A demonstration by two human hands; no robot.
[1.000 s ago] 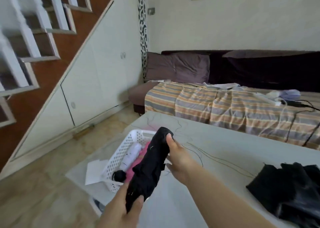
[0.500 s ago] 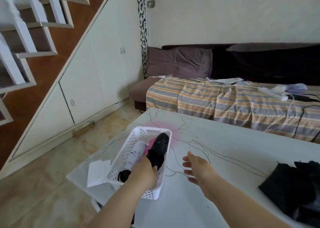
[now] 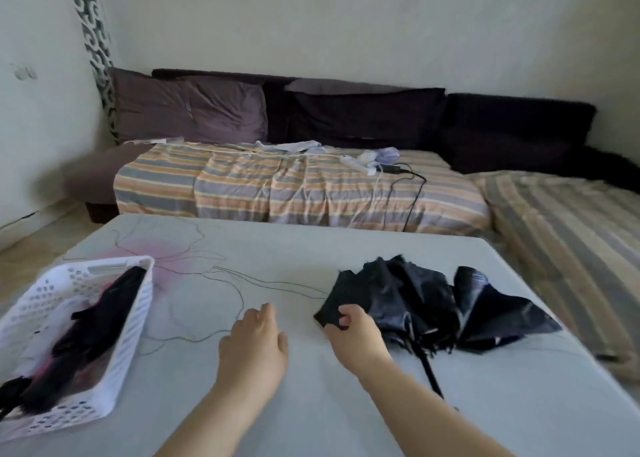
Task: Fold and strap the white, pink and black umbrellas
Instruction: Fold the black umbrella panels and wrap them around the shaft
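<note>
Fingers [image 3: 341,312] of the right hand [image 3: 356,338] are curled and pinching the near-left corner of the unfolded black umbrella's [image 3: 426,304] canopy, at centre-right of the frame. Fingers [image 3: 265,312] of the left hand [image 3: 254,345] are loosely extended, close together, palm down and holding nothing; whether they touch the tabletop [image 3: 311,248] cannot be told. The left hand sits just left of the right hand, apart from the canopy edge.

Outward from the right hand, the loose black umbrella lies crumpled on the tabletop, its fabric spreading to the right, its dark shaft [image 3: 431,373] running toward the lower edge of the frame beside the right forearm.

At lower left, well apart from both hands, a white perforated basket [image 3: 128,345] rests on the tabletop. A folded black umbrella [image 3: 93,332] lies along its length inside, with pink fabric [image 3: 55,366] showing beneath it.

Beyond the tabletop's far edge, across the middle of the frame, stands a sofa [image 3: 346,120] with a striped cover [image 3: 277,189].
</note>
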